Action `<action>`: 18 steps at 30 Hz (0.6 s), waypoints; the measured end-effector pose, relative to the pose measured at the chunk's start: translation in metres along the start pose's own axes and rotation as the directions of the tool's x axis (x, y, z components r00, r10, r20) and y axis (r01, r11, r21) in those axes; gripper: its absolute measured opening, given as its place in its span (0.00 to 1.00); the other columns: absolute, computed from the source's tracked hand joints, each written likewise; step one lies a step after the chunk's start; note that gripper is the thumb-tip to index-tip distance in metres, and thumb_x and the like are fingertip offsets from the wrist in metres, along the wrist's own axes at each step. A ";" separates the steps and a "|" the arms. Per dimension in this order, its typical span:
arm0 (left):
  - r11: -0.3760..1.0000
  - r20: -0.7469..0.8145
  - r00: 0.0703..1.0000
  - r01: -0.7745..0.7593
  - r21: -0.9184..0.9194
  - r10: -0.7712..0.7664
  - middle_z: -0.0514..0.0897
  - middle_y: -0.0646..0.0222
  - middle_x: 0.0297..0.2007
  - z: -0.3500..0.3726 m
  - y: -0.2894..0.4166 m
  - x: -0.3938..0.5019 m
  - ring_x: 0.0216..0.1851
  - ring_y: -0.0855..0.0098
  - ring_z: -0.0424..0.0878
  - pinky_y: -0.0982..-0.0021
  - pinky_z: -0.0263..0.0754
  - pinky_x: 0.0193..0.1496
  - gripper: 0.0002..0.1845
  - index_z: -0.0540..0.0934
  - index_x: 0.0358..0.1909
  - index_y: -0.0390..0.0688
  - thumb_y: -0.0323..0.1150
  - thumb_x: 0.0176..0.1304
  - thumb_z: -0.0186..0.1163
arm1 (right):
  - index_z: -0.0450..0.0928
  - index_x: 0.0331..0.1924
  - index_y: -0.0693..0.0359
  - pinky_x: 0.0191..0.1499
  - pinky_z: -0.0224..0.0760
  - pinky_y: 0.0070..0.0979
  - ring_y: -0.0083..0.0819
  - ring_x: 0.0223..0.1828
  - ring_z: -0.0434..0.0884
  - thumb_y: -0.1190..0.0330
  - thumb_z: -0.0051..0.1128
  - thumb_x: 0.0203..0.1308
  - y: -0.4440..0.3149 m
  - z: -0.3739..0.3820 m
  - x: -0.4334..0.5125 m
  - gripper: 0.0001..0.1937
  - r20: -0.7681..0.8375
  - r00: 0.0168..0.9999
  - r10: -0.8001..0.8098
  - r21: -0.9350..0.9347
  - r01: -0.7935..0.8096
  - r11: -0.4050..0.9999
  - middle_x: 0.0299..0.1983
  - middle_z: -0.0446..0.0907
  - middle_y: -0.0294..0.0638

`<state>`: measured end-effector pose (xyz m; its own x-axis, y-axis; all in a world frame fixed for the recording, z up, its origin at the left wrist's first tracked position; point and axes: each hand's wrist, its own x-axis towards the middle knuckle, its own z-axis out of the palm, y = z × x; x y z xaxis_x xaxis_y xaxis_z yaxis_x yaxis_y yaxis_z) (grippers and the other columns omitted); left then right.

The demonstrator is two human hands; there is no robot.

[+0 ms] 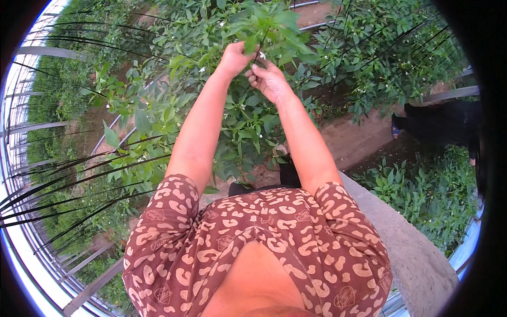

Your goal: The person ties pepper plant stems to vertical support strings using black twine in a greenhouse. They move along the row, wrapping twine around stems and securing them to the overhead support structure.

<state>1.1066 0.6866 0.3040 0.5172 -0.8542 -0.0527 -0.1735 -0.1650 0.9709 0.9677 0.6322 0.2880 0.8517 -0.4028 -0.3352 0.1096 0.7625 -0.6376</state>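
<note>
Both my arms reach out over a leafy plant with small white flowers, which looks like a pepper plant (245,123). At a top shoot (277,25), my left hand (234,59) closes around the stem area; a leaf hides part of its fingers. A thin black string (261,41) runs down past the shoot between my hands. Just below and to the right, my right hand (269,79) has its palm turned up and pinches the string between thumb and fingers. A white flower (262,55) shows beside its fingertips. Leaves around the fingers are blurred.
Many black strings (91,174) slant across the rows at the left. A grey concrete post or slab (396,230) stands close by my right side. Another person in dark clothing (439,121) is at the right edge, by a soil path (356,138). Pale pipes (115,130) lie between rows.
</note>
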 end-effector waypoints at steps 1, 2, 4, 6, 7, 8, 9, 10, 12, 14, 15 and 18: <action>0.993 0.051 0.993 0.106 -0.047 -0.104 0.84 0.67 0.36 0.006 0.003 0.000 0.37 0.77 0.80 0.75 0.75 0.44 0.11 0.81 0.41 0.35 0.18 0.58 0.53 | 0.65 0.55 0.64 0.30 0.71 0.18 0.23 0.28 0.77 0.73 0.53 0.63 0.000 -0.003 0.000 0.17 0.017 1.000 0.009 -0.035 -0.009 0.999 0.33 0.80 0.42; 0.993 0.096 0.988 0.118 0.006 -0.118 0.84 0.68 0.36 0.007 0.007 -0.002 0.36 0.78 0.80 0.75 0.75 0.44 0.11 0.81 0.41 0.35 0.20 0.58 0.53 | 0.65 0.55 0.64 0.30 0.71 0.18 0.23 0.28 0.77 0.73 0.53 0.63 0.000 -0.006 0.002 0.17 0.010 1.000 -0.002 -0.038 0.002 0.999 0.32 0.80 0.41; 0.984 0.181 0.972 0.131 0.120 -0.151 0.84 0.68 0.34 0.003 0.021 -0.010 0.36 0.78 0.80 0.76 0.75 0.44 0.10 0.81 0.40 0.34 0.22 0.59 0.54 | 0.65 0.54 0.62 0.30 0.71 0.18 0.23 0.28 0.78 0.73 0.53 0.63 -0.003 -0.016 0.008 0.17 0.000 1.000 -0.028 -0.040 0.028 0.999 0.32 0.80 0.40; 0.994 0.175 0.979 0.091 0.061 -0.101 0.84 0.69 0.33 0.002 0.016 -0.013 0.34 0.81 0.78 0.78 0.74 0.41 0.10 0.81 0.40 0.34 0.29 0.60 0.58 | 0.64 0.54 0.61 0.31 0.71 0.19 0.24 0.30 0.79 0.71 0.54 0.63 0.004 -0.027 0.012 0.17 -0.030 0.994 -0.108 -0.124 0.104 0.987 0.33 0.81 0.39; 0.993 0.155 0.981 0.107 0.049 -0.114 0.84 0.70 0.32 0.002 0.016 -0.015 0.33 0.81 0.78 0.78 0.74 0.40 0.10 0.81 0.39 0.34 0.30 0.60 0.59 | 0.64 0.54 0.61 0.31 0.71 0.19 0.24 0.30 0.79 0.71 0.54 0.63 0.007 -0.027 0.012 0.17 -0.058 0.989 -0.135 -0.160 0.125 0.979 0.33 0.81 0.40; 0.992 0.136 0.983 0.122 0.037 -0.126 0.84 0.70 0.32 0.002 0.017 -0.018 0.33 0.81 0.78 0.78 0.73 0.40 0.10 0.82 0.39 0.34 0.31 0.61 0.59 | 0.64 0.53 0.61 0.31 0.70 0.18 0.24 0.30 0.79 0.71 0.54 0.63 0.008 -0.028 0.013 0.17 -0.085 0.983 -0.164 -0.197 0.145 0.970 0.33 0.81 0.40; 0.991 0.119 0.985 0.124 0.052 -0.129 0.83 0.71 0.32 0.000 0.023 -0.020 0.33 0.81 0.77 0.77 0.72 0.39 0.12 0.82 0.38 0.35 0.35 0.60 0.63 | 0.62 0.55 0.62 0.30 0.69 0.19 0.23 0.30 0.79 0.70 0.53 0.64 0.005 -0.025 0.013 0.18 -0.054 0.988 -0.145 -0.299 0.123 0.946 0.36 0.81 0.40; 0.992 0.100 0.987 0.127 0.014 -0.128 0.83 0.72 0.31 -0.001 0.021 -0.020 0.33 0.81 0.77 0.77 0.72 0.39 0.13 0.82 0.37 0.35 0.36 0.59 0.63 | 0.64 0.54 0.62 0.30 0.69 0.19 0.22 0.31 0.79 0.69 0.52 0.64 0.006 -0.024 0.015 0.17 -0.061 0.988 -0.139 -0.348 0.110 0.931 0.36 0.81 0.38; 0.990 0.064 0.990 0.129 -0.059 -0.125 0.83 0.72 0.31 -0.004 0.018 -0.020 0.33 0.81 0.76 0.76 0.71 0.39 0.13 0.82 0.37 0.35 0.37 0.59 0.64 | 0.66 0.52 0.62 0.30 0.68 0.20 0.20 0.31 0.79 0.68 0.51 0.65 0.007 -0.025 0.019 0.14 -0.074 0.989 -0.131 -0.441 0.086 0.893 0.37 0.82 0.36; 0.991 0.083 0.987 0.136 0.011 -0.136 0.82 0.73 0.30 -0.009 0.021 -0.018 0.33 0.81 0.75 0.76 0.70 0.39 0.13 0.82 0.36 0.36 0.37 0.58 0.65 | 0.73 0.45 0.59 0.34 0.70 0.24 0.25 0.31 0.79 0.63 0.48 0.66 0.004 -0.029 0.024 0.10 -0.042 0.972 -0.233 -0.692 0.140 0.708 0.38 0.82 0.35; 0.989 0.095 0.985 0.140 0.046 -0.144 0.82 0.74 0.29 -0.010 0.026 -0.020 0.32 0.81 0.75 0.76 0.70 0.40 0.13 0.82 0.35 0.36 0.37 0.58 0.65 | 0.74 0.44 0.58 0.35 0.70 0.25 0.27 0.32 0.79 0.61 0.47 0.66 0.005 -0.033 0.027 0.11 0.022 0.942 -0.336 -0.765 0.232 0.601 0.38 0.82 0.36; 0.992 0.103 0.987 0.119 0.031 -0.121 0.83 0.72 0.29 -0.016 0.035 -0.028 0.32 0.79 0.75 0.75 0.70 0.38 0.13 0.84 0.34 0.37 0.37 0.55 0.67 | 0.75 0.45 0.56 0.41 0.72 0.27 0.34 0.37 0.80 0.62 0.51 0.63 -0.003 -0.027 0.019 0.11 0.178 0.842 -0.510 -0.979 0.100 -0.177 0.40 0.81 0.40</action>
<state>1.1000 0.7126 0.3428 0.4452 -0.8742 -0.1940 -0.1365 -0.2803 0.9501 0.9699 0.6079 0.2648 0.7522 -0.6375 0.1666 -0.4358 -0.6710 -0.5999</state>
